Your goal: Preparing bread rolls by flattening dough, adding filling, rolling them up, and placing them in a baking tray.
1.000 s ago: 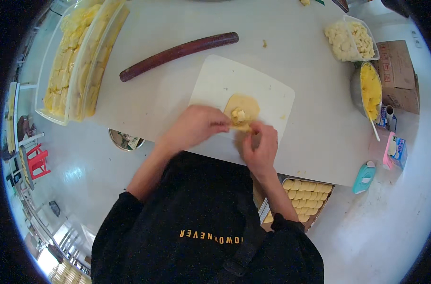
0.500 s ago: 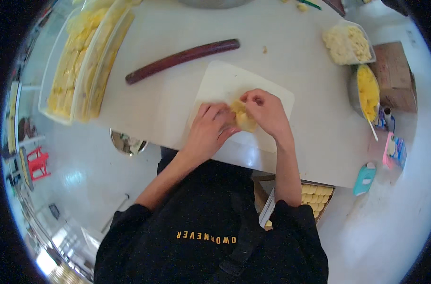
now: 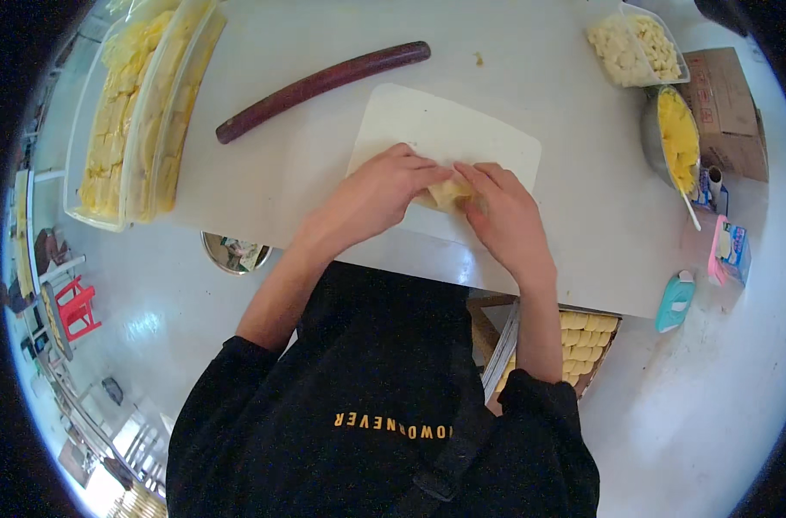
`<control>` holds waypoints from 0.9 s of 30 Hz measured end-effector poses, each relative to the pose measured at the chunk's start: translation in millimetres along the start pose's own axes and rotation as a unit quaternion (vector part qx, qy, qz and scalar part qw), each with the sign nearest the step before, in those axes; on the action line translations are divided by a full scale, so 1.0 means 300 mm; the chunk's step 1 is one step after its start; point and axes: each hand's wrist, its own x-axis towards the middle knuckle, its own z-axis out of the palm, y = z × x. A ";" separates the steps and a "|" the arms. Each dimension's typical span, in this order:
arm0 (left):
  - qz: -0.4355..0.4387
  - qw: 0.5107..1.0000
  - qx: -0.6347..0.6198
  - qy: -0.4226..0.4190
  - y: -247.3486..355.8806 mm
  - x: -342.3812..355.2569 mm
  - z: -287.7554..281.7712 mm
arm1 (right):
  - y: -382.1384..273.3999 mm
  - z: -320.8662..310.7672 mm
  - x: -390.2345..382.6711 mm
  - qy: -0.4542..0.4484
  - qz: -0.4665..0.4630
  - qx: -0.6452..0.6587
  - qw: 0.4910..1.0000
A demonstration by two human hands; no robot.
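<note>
On the white cutting board (image 3: 445, 125), a thin, soft yellow crepe-like wrapper (image 3: 449, 195) is bunched between my two hands. My left hand (image 3: 391, 183) comes from the left, its fingers bent over the wrapper's far left side. From the right, my right hand (image 3: 507, 211) curls around the opposite side, thumb and fingers pressing on the wrapper. The fingertips of both hands nearly meet at its far edge. Whatever the wrapper encloses is mostly hidden by my fingers.
A long dark-red stick (image 3: 324, 89) lies beyond the board. Clear tubs of yellow pieces (image 3: 134, 129) stand left. At right are a divided container of pale pieces (image 3: 639, 47), a metal bowl of yellow filling (image 3: 675, 138) and a cardboard box (image 3: 723, 108). Below sits a tray of yellow pieces (image 3: 583, 341).
My right hand has come down from above the wrapper to its right side. My left hand has moved over its far left side. The wrapper looks more folded, and the view has shifted slightly.
</note>
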 end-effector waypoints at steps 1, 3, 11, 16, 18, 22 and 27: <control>-0.016 0.999 -0.037 0.006 -0.004 0.002 0.000 | 0.005 0.001 0.006 0.007 0.022 -0.011 1.000; -0.017 0.998 0.022 0.060 0.011 -0.016 0.023 | -0.025 0.014 -0.003 -0.041 0.101 -0.031 0.994; -0.066 0.979 0.156 0.115 0.181 -0.102 0.027 | -0.163 0.129 -0.116 0.075 0.106 -0.259 0.957; 0.036 0.964 0.186 0.186 0.218 0.154 0.067 | 0.013 0.004 -0.074 0.252 0.165 -0.022 0.953; -0.005 0.953 0.192 0.237 0.208 0.170 0.116 | 0.035 -0.042 -0.091 0.300 0.163 0.012 0.940; -0.056 0.951 0.266 0.146 0.171 0.063 0.134 | -0.013 -0.040 -0.167 0.129 0.314 0.129 0.932; -0.070 0.997 0.028 -0.018 0.178 -0.055 0.047 | -0.092 0.083 -0.180 -0.022 0.243 0.159 0.957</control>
